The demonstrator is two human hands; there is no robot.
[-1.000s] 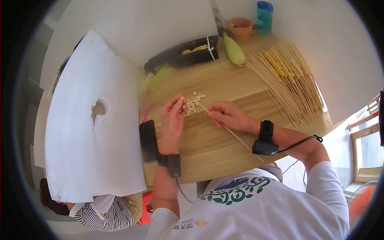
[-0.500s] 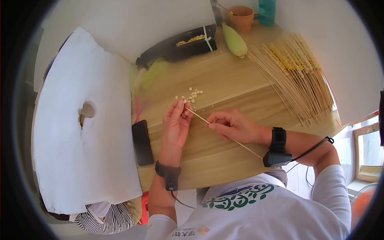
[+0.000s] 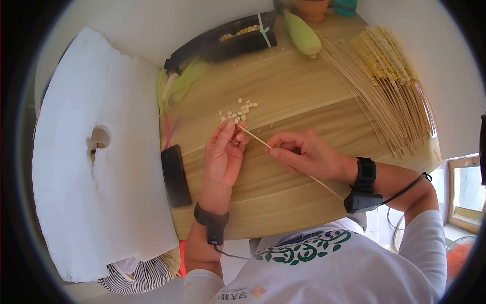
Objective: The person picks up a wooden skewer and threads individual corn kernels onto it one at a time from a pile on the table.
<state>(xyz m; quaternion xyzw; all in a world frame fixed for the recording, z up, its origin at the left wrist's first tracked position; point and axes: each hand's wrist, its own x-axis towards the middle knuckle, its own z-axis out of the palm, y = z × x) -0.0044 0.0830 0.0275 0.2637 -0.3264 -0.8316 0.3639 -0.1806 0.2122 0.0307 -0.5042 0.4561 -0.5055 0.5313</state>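
My right hand (image 3: 311, 156) grips a thin wooden skewer (image 3: 258, 139) between thumb and fingers. The skewer slants from its tip at my left fingers down past my right wrist. A pale corn kernel (image 3: 236, 121) is pinched in the thumb and fingertips of my left hand (image 3: 221, 154), right at the skewer's tip. Whether the tip has entered the kernel cannot be made out. Just beyond my left fingertips, several loose corn kernels (image 3: 246, 108) lie scattered on the wooden table (image 3: 273, 197).
Bare skewers (image 3: 349, 76) and a bundle of kernel-threaded skewers (image 3: 390, 61) lie at right. Along the back are a black container (image 3: 212, 48) with kernels, an ear of corn (image 3: 302, 34) and a clay pot (image 3: 312, 9). A phone (image 3: 175, 175) and a white board (image 3: 71, 167) are left.
The view has shifted slightly, so the table items sit a little differently in the picture. My right hand is slightly farther from my left along the skewer. Both hands keep their hold.
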